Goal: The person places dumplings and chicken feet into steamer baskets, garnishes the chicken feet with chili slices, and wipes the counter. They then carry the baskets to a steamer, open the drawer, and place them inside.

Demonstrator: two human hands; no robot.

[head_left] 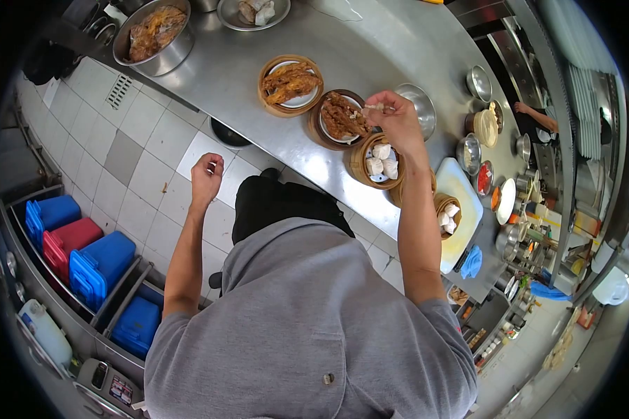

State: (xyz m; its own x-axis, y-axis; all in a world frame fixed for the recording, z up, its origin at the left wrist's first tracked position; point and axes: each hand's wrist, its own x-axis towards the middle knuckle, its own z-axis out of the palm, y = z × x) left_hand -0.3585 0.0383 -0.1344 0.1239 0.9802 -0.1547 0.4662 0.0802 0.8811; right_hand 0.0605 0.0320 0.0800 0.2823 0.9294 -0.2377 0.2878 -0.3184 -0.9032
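Observation:
My right hand (396,120) is over the metal table, its fingers pinched together at the right edge of a dark-rimmed bamboo steamer (314,131). What the fingertips hold, if anything, is too small to name. Reddish-brown chicken feet (342,115) lie on a plate inside that steamer. Just left of it stands a lighter bamboo steamer (262,87) with more chicken feet (290,82). Below my right wrist sits a bamboo steamer (357,166) of white buns (382,159). My left hand (207,176) hangs over the floor beside the table, fingers curled, nothing visible in it.
A metal pot (164,64) of brown food and a metal bowl (276,12) stand at the far left of the table (370,38). Rightward are an empty bowl (421,105), a cutting board (461,202) and several ingredient bowls. Another person's arm (538,117) shows at the far right.

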